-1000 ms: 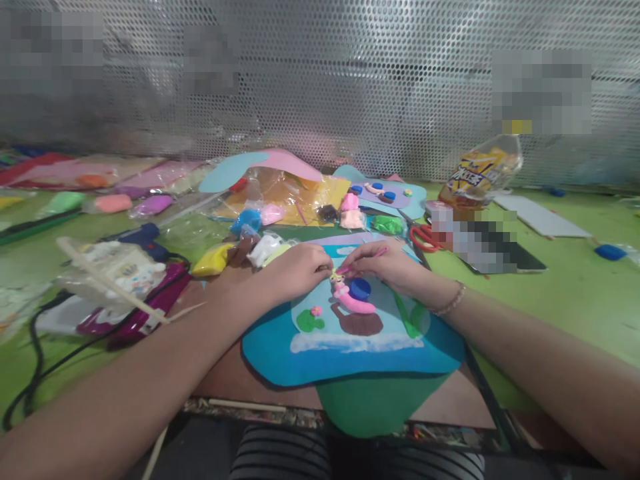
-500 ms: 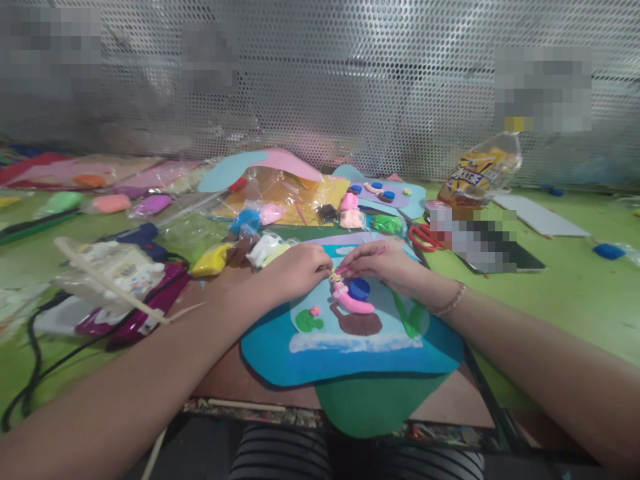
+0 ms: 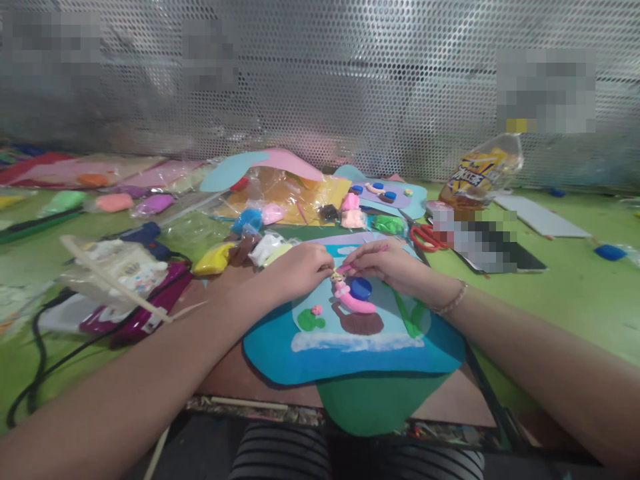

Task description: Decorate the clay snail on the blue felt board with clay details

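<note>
A blue foam sheet (image 3: 280,363) lies in front of me with a clay picture on it. In its middle is a small clay figure (image 3: 357,302) with a yellow-topped head and a long pink lower body. My left hand (image 3: 307,268) is closed in a pinch at the left of the figure's head; what its fingertips hold is too small to make out. A thin pink clay-modelling tool (image 3: 345,269) is gripped in my right hand (image 3: 385,263), its tip at the head. Beside the figure are a blue clay disc (image 3: 361,288), a brown clay patch (image 3: 363,323) and green clay (image 3: 311,320).
Several clay packets, including a yellow one (image 3: 214,260), lie beyond my left hand. Red-handled scissors (image 3: 427,237), a phone (image 3: 510,247) and a drink bottle (image 3: 475,173) are at the right. A magenta item (image 3: 170,300) and black cable lie left. Perforated metal (image 3: 320,73) stands behind.
Both hands stay at the figure's head, with the pink tool still in the right. The whole view has shifted very slightly; little else differs.
</note>
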Demonstrator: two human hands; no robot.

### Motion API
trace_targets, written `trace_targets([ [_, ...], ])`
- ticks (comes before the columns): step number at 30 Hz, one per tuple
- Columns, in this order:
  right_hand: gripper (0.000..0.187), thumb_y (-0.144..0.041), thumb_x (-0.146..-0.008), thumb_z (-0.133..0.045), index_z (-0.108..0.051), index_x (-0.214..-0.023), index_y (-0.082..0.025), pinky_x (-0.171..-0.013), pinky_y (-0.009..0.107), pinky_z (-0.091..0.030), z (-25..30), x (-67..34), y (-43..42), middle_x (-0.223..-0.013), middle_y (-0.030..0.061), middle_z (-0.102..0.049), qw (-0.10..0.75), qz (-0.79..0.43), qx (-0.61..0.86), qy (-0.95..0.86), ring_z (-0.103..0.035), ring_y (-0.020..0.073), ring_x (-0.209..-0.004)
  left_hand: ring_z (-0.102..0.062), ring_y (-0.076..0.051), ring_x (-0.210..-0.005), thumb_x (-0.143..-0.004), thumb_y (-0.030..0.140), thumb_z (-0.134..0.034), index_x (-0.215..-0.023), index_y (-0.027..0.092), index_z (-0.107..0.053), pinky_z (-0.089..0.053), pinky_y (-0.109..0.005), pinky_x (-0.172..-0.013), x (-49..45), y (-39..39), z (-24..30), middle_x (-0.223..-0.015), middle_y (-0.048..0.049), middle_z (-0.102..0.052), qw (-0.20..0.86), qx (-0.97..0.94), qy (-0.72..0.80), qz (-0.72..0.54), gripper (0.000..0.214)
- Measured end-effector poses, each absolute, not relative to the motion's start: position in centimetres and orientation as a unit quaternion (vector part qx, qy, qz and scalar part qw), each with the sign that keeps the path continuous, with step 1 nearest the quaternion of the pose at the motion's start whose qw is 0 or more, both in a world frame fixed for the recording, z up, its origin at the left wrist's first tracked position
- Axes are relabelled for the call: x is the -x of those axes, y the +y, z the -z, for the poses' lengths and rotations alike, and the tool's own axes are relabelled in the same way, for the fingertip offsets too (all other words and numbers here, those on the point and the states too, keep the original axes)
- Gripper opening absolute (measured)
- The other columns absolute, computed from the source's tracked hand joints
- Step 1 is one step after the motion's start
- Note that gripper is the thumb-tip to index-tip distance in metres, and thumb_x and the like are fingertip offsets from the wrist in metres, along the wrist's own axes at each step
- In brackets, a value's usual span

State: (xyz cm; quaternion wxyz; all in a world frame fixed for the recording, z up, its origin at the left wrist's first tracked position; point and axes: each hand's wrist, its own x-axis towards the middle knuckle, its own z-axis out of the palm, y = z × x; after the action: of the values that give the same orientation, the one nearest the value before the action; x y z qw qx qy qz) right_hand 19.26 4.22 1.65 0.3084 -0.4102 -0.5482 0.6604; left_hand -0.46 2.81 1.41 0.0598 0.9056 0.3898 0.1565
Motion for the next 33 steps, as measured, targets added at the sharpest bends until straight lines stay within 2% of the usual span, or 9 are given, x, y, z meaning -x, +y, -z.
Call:
trace_targets([
  [11,0.012,-0.005,-0.067,-0.060,-0.069,-0.066,-0.013,-0.068,0.018,-0.055,-1.3,-19.6,4.5,-0.070,0.0052,-0.069,0.352,-0.674,0.415,-0.499,-0.066,0.0125,-0.070,-0.059,-0.018,-0.076,-0.082,0.013,-0.056,-0.080,0.016,-0.069,-0.041,-0.028,-0.067,0.5,2.9,-1.4,-0.077,-0.0043,-0.064,0.067,-0.903,0.392,-0.164,0.014],
  [15,0.015,-0.005,-0.068,-0.058,-0.069,-0.067,-0.015,-0.066,0.016,-0.055,-1.4,-19.6,4.4,-0.071,0.0032,-0.068,0.379,-0.673,0.405,-0.489,-0.065,0.0106,-0.070,-0.059,-0.018,-0.076,-0.083,0.019,-0.056,-0.085,0.017,-0.068,-0.041,-0.028,-0.066,0.7,3.0,-1.3,-0.080,-0.0043,-0.065,0.067,-0.892,0.406,-0.188,0.013],
  [21,0.007,-0.010,-0.065,-0.065,-0.069,-0.069,-0.014,-0.067,0.017,-0.054,-1.4,-19.3,4.1,-0.074,0.0026,-0.069,0.419,-0.667,0.367,-0.495,-0.065,0.0096,-0.067,-0.058,-0.017,-0.073,-0.080,0.028,-0.063,-0.088,0.017,-0.067,-0.041,-0.027,-0.065,0.5,2.9,-1.4,-0.080,-0.0033,-0.063,0.082,-0.870,0.432,-0.225,0.015],
  [29,0.008,-0.017,-0.066,-0.070,-0.070,-0.074,-0.015,-0.071,0.020,-0.055,-0.7,-19.1,3.9,-0.073,0.0022,-0.069,0.425,-0.660,0.335,-0.521,-0.066,0.0102,-0.070,-0.060,-0.016,-0.077,-0.088,0.024,-0.049,-0.087,0.018,-0.068,-0.041,-0.026,-0.068,0.3,2.5,-1.9,-0.082,-0.0022,-0.066,0.093,-0.870,0.421,-0.239,0.020],
  [33,0.007,-0.017,-0.067,-0.069,-0.070,-0.073,-0.016,-0.070,0.020,-0.054,-0.6,-19.3,4.1,-0.074,0.0012,-0.069,0.438,-0.648,0.325,-0.532,-0.066,0.0091,-0.068,-0.061,-0.017,-0.078,-0.087,0.021,-0.049,-0.087,0.018,-0.070,-0.043,-0.027,-0.069,0.4,2.6,-2.0,-0.084,-0.0027,-0.068,0.091,-0.865,0.429,-0.242,0.020],
])
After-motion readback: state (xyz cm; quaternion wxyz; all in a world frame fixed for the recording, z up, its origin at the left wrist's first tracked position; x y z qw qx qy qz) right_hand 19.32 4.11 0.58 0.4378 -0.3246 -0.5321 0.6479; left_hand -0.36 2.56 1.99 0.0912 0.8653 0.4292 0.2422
